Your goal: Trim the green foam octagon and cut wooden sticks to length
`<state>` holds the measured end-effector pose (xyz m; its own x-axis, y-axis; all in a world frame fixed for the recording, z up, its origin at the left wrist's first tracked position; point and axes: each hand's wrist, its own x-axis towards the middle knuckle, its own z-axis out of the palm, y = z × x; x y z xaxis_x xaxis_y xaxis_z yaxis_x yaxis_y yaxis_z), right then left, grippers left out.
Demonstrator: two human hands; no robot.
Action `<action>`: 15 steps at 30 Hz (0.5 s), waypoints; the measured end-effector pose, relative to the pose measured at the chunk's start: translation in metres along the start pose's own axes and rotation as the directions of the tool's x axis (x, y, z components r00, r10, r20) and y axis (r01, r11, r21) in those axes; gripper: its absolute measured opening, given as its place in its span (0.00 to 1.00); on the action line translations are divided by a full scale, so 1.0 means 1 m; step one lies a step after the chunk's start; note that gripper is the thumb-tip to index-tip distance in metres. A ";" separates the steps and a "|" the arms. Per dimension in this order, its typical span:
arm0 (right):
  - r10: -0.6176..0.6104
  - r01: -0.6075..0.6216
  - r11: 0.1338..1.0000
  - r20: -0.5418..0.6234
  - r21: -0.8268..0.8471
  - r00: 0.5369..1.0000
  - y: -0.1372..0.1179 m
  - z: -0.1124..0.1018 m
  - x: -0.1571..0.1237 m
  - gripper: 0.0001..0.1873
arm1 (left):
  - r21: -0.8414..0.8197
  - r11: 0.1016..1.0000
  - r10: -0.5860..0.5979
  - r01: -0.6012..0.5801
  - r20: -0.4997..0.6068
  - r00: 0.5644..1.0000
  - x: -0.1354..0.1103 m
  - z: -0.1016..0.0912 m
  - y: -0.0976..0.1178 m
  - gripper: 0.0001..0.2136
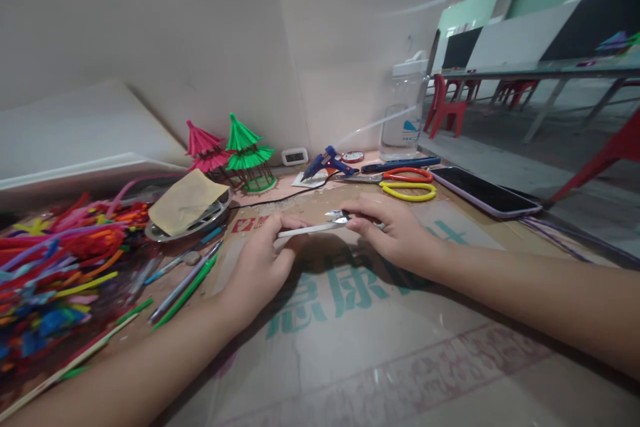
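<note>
Our left hand [263, 260] is closed on a thin white strip [306, 230], pinching one end between thumb and fingers. Our right hand [391, 224] grasps a small metal-tipped tool [339, 216], like pliers or nippers, with its jaws at the strip's other end; whether they bite or merely rest against it, we cannot tell. Strip and tool are above the far half of the cardboard sheet [395, 360], our landmark.

The step in hand, as we read it, is working the tool on the strip's end. The next move would call for a steady left hand, with fingertips well away from the jaws, and a measured squeeze from our right.

Left of the cardboard sheet, green and grey pens [193, 287] lie on the counter [287, 185], then a metal tray [159, 238] under a yellowish sheet [184, 200], then a heap of fuzzy coloured stems [85, 247]. Beyond it stand a pink model hut [204, 147] and a green model hut [250, 159], a blue glue gun [329, 162] and a bottle [400, 130]. Scissors [407, 199] lie at its far edge, a phone [485, 192] off its far right corner.
</note>
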<state>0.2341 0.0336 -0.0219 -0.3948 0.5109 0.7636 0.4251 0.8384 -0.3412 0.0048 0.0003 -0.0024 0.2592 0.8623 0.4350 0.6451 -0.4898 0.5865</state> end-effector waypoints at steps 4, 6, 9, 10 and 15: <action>-0.024 0.024 1.000 0.047 -0.016 0.999 -0.001 -0.001 0.000 0.12 | 0.021 1.000 -0.001 0.001 -0.016 1.000 0.000 0.000 -0.002 0.09; -0.034 0.037 0.999 0.068 -0.039 0.997 -0.002 -0.002 0.000 0.12 | 0.025 1.000 0.002 -0.001 -0.011 1.000 0.000 0.000 -0.001 0.11; -0.034 0.039 0.997 0.083 -0.062 0.996 -0.003 -0.003 0.001 0.13 | 0.024 1.000 0.021 -0.020 -0.009 1.000 0.000 0.000 0.001 0.10; -0.032 0.038 0.997 0.085 -0.060 0.996 -0.003 -0.003 0.001 0.13 | 0.026 0.999 0.028 -0.028 -0.009 1.000 0.000 0.000 0.002 0.10; -0.004 0.004 1.000 0.040 -0.022 0.999 -0.002 -0.001 0.000 0.12 | 0.022 1.000 0.004 -0.004 -0.005 1.000 -0.001 0.000 0.000 0.09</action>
<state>0.2343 0.0319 -0.0205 -0.4286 0.5151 0.7423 0.4414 0.8362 -0.3254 0.0049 -0.0007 -0.0026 0.2580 0.8596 0.4411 0.6598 -0.4903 0.5695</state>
